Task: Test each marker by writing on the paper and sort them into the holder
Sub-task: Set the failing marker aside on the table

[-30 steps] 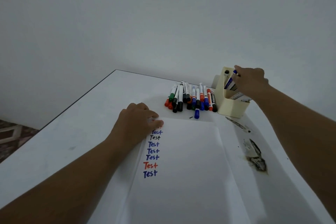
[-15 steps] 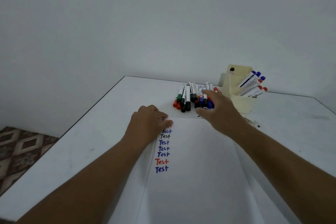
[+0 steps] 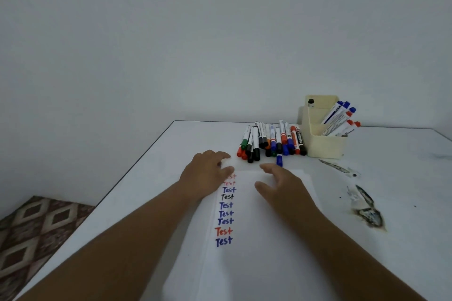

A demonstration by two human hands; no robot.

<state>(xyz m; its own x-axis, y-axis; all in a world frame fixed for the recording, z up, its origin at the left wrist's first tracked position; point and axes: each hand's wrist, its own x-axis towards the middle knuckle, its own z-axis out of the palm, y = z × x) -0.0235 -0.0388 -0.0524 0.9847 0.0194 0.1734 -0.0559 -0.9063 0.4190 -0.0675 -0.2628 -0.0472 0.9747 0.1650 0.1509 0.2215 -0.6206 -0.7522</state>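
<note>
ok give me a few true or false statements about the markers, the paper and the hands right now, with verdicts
1. The right hand grips a marker. False: its fingers are spread and it holds nothing.
2. The left hand rests on the paper. True.
3. The holder has no markers in it. False: several blue and red capped markers lean in it.
4. A pile of loose markers lies left of the holder. True.
5. The words on the paper are all black. False: most are blue, some are red, one is black.

left hand [image 3: 208, 173] hides top 2 words (red) | marker labels [image 3: 299, 139] unreadable
</note>
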